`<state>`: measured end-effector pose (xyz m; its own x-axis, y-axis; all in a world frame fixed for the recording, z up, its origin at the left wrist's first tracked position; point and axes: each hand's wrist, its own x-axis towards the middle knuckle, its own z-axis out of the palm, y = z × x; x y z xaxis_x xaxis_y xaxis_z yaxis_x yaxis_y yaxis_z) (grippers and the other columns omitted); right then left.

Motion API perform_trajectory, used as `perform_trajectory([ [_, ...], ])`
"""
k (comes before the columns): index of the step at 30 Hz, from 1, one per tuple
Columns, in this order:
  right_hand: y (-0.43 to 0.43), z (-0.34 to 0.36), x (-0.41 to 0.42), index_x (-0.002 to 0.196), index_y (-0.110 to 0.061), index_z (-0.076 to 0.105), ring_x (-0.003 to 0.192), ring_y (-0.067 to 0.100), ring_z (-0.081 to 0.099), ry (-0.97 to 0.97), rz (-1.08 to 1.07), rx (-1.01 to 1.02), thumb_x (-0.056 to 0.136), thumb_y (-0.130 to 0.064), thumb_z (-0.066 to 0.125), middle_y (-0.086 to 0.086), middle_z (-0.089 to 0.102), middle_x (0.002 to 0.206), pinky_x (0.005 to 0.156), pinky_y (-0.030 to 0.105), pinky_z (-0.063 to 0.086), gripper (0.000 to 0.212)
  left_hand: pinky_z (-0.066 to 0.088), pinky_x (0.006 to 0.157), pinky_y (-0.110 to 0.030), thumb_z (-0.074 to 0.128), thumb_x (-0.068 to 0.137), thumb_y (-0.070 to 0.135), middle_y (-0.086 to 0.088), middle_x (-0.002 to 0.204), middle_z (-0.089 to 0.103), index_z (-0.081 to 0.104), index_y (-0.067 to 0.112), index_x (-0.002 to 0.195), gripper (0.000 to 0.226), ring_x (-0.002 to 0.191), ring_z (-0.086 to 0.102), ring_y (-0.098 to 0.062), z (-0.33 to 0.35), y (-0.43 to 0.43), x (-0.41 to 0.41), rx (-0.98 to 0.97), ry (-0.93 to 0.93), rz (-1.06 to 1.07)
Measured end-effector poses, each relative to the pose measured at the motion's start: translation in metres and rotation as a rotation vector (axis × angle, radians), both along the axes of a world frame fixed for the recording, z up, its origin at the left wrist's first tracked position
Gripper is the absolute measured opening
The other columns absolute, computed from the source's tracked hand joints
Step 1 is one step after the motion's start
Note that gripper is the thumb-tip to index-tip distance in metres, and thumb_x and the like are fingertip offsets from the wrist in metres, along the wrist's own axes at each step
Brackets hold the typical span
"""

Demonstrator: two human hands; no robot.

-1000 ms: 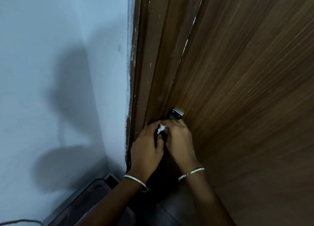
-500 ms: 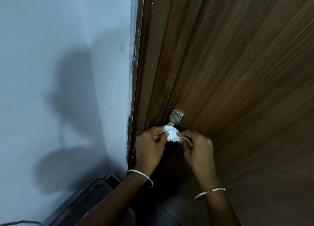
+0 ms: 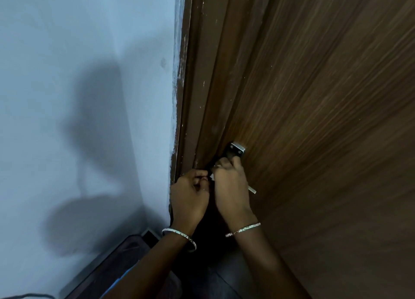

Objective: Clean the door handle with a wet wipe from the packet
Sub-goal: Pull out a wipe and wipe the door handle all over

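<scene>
Head view: right hand (image 3: 231, 186) is clenched round the silver metal door handle (image 3: 236, 150) on the brown wooden door (image 3: 314, 119), with the white wet wipe (image 3: 211, 177) mostly hidden beneath it. The left hand (image 3: 188, 197) pinches the wipe's loose end. It could bunch or slip, leaving bare palm rubbing metal.

Wall (image 3: 78, 96) at left; door frame (image 3: 193, 74) between it and the door (image 3: 314, 119) at right. Door handle (image 3: 236, 150) on the door, near the frame. Right hand (image 3: 231, 186) around the handle, left hand (image 3: 189, 197) just beside (wet wipe (image 3: 211, 177) between them).
</scene>
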<state>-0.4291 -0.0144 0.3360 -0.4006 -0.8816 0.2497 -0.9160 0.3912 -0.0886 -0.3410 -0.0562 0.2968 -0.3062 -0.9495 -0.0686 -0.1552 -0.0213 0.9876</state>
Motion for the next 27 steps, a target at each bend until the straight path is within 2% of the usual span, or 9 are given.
perform_trajectory([
  [5,0.030,-0.012,0.000,0.116,-0.014,0.069,0.115,0.024,0.052,0.044,0.049,-0.019,0.087,-0.012,0.058,0.001,0.063,0.123,0.093,0.036,0.050,0.031,0.062,0.073,-0.041,0.056,0.076,0.030,0.006,0.072,0.076,0.071,0.045,0.082,0.022,0.065,0.074,-0.010,0.003,0.001,0.000,-0.006,0.020,-0.050],
  [7,0.047,-0.019,-0.004,0.111,-0.010,0.072,0.112,0.024,0.057,0.026,0.052,-0.128,0.086,-0.013,0.052,0.002,0.067,0.116,0.091,0.038,0.054,0.032,0.062,0.073,-0.041,0.056,0.078,0.028,0.008,0.072,0.076,0.070,0.046,0.080,0.023,0.063,0.073,-0.007,0.002,0.001,-0.001,0.006,0.034,-0.071],
  [9,0.062,-0.026,-0.012,0.111,-0.009,0.072,0.111,0.023,0.060,0.012,0.075,-0.261,0.086,-0.010,0.050,0.003,0.068,0.115,0.095,0.036,0.053,0.033,0.062,0.073,-0.043,0.057,0.081,0.026,0.007,0.074,0.076,0.070,0.044,0.083,0.023,0.064,0.074,-0.008,0.000,0.001,-0.001,0.025,0.051,-0.094],
  [12,0.076,-0.030,-0.023,0.111,-0.014,0.071,0.105,0.018,0.062,-0.068,0.012,-0.389,0.085,-0.003,0.063,0.000,0.066,0.113,0.094,0.029,0.050,0.029,0.062,0.072,-0.044,0.060,0.084,0.023,0.007,0.075,0.076,0.070,0.045,0.083,0.025,0.065,0.074,-0.009,-0.003,0.002,-0.004,0.043,0.047,-0.122],
  [16,0.082,-0.026,-0.023,0.097,-0.022,0.066,0.087,0.007,0.063,-0.244,-0.116,-0.514,0.084,-0.033,0.074,-0.009,0.063,0.098,0.071,0.029,0.055,0.020,0.062,0.072,-0.044,0.061,0.087,0.018,0.005,0.077,0.076,0.072,0.038,0.087,0.023,0.066,0.075,-0.011,-0.007,0.002,-0.006,0.070,0.043,-0.137],
  [19,0.072,-0.020,-0.021,0.087,-0.024,0.060,0.072,0.002,0.056,-0.199,-0.209,-0.471,0.082,-0.049,0.073,-0.010,0.060,0.087,0.059,0.020,0.045,0.028,0.063,0.072,-0.042,0.061,0.088,0.015,0.005,0.079,0.076,0.072,0.033,0.091,0.022,0.066,0.074,-0.010,-0.010,0.002,-0.005,0.071,0.031,-0.128],
  [23,0.039,-0.017,-0.010,0.098,-0.022,0.058,0.077,0.018,0.065,-0.130,-0.262,-0.321,0.092,-0.036,0.065,-0.002,0.065,0.090,0.061,0.032,0.051,0.017,0.062,0.072,-0.041,0.060,0.089,0.012,0.005,0.077,0.076,0.072,0.032,0.089,0.024,0.064,0.074,-0.009,-0.009,0.003,-0.004,0.062,0.027,-0.113],
  [27,0.022,-0.019,0.002,0.103,-0.020,0.062,0.077,0.023,0.066,-0.031,-0.194,-0.271,0.094,-0.024,0.064,0.001,0.068,0.086,0.066,0.036,0.054,0.010,0.062,0.071,-0.042,0.059,0.090,0.010,0.004,0.076,0.076,0.072,0.029,0.090,0.023,0.063,0.074,-0.011,-0.009,0.002,-0.002,0.076,0.033,-0.085],
])
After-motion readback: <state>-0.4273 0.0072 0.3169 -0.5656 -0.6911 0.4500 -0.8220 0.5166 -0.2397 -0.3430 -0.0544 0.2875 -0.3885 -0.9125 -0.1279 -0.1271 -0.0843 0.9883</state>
